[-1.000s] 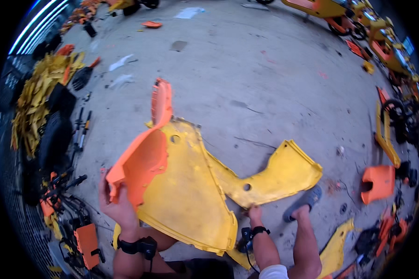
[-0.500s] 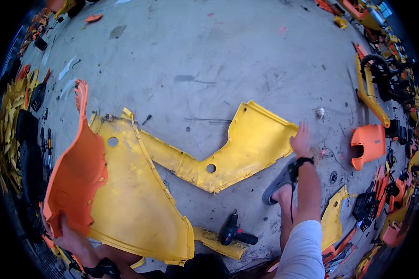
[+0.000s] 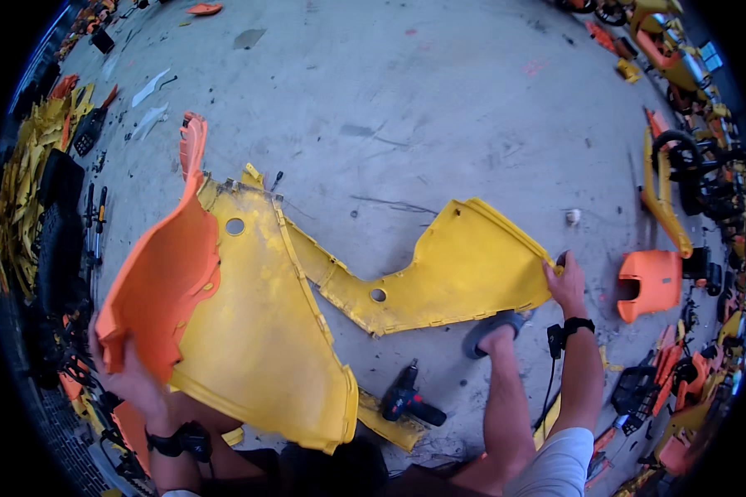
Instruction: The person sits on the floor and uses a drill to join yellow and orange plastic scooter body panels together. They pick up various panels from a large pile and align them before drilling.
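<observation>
My left hand is closed on the lower edge of a curved orange plastic panel, held upright at the left. Against it rests a large yellow panel with a round hole near its top; whether my fingers also grip this one is hidden. At the right, my right hand grips the right end of a second yellow panel, which is angled, scuffed and has a hole near its bend. This panel's narrow left arm runs behind the large yellow panel.
A black cordless drill lies near my legs on a yellow strip. Right of my right hand sits an orange cover. Heaped yellow scraps line the left, with screwdrivers nearby. Vehicle parts crowd the right side.
My right hand has come down and closed on the right end of the angled yellow panel, which now sits tilted differently. The view has shifted, and my left hand still holds the orange panel.
</observation>
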{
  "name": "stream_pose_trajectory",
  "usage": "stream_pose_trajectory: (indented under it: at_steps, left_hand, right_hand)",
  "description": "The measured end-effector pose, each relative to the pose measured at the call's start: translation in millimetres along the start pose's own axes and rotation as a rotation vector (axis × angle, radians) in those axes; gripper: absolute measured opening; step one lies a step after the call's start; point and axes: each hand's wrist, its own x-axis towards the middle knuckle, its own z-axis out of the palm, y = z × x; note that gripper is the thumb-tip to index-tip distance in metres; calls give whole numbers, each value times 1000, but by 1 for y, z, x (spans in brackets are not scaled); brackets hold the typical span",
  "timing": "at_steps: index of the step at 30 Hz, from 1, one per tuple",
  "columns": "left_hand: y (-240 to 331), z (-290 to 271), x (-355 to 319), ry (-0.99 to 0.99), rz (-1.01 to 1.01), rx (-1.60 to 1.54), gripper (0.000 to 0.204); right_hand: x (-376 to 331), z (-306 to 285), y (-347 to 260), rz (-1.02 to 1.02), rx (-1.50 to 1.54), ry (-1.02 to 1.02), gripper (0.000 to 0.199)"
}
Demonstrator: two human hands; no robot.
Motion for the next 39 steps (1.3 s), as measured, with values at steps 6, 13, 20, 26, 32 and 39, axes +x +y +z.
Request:
stream_pose_trajectory:
  at_steps: [6, 13, 20, 26, 32, 39]
  left_hand:
    - [8, -18, -8, -13, 3, -234, 49]
    - [28, -13, 4, -178, 106, -334, 44]
    - [34, 9, -17, -339, 254, -290, 41]
    - [43, 31, -52, -491, 244, -364, 47]
    - [43, 41, -67, -578, 316, -446, 46]
    - [44, 30, -62, -478, 522, -368, 44]
  right_hand:
    - [-73, -170, -73, -367, 134, 290, 25]
    - [-186, -300, -143, -287, -99, 504, 23]
    - [-283, -316, -203, -313, -187, 680, 34]
    - [-346, -250, -199, 79, 58, 320, 57]
    - [-382, -117, -197, 140, 609, 26, 59]
    - [-381, -65, -207, 667, 1062, -202, 53]
